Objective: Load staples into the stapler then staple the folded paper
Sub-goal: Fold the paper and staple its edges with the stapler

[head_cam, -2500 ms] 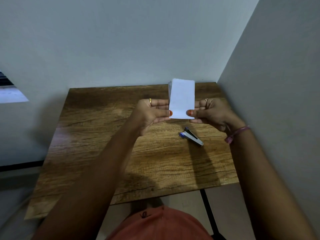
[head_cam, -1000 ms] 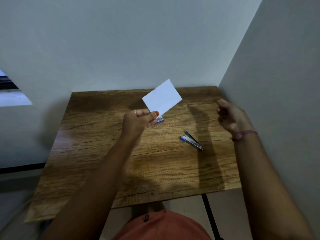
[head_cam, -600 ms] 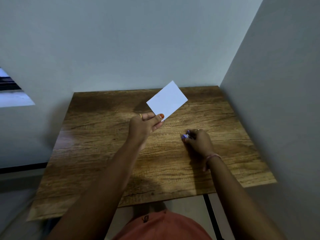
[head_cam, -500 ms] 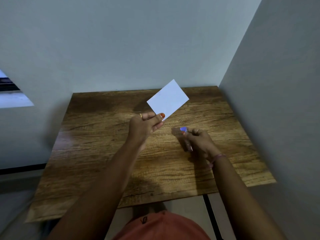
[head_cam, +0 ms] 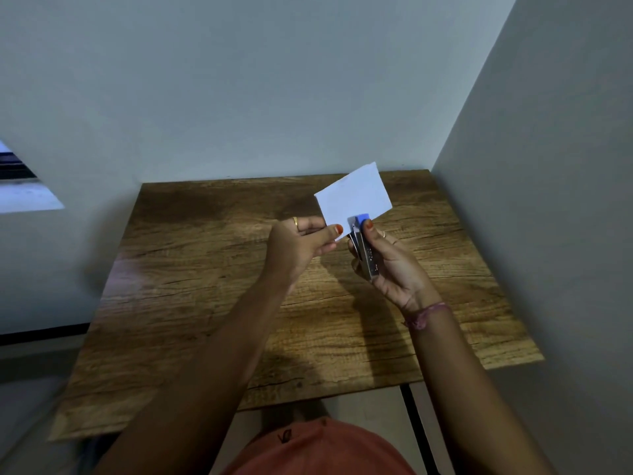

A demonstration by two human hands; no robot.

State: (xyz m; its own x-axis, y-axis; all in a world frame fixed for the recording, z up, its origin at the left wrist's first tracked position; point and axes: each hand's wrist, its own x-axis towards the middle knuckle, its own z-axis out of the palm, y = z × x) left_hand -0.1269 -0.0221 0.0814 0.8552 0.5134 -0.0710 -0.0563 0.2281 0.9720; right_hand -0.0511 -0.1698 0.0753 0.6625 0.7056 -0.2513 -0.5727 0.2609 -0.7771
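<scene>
Stapler (head_cam: pixel 365 250): lifted off worktop (head_cam: pixel 205 303), now in right hand (head_cam: pixel 390 265) grip, nose at folded paper (head_cam: pixel 354 197) edge; left hand (head_cam: pixel 301 241) pinching paper.

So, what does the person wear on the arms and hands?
Both forearms are bare, with no sleeves. The left hand wears a gold ring; the right hand wears a thin ring, and a pink thread bracelet circles its wrist. The visible nails are painted orange-red.
</scene>
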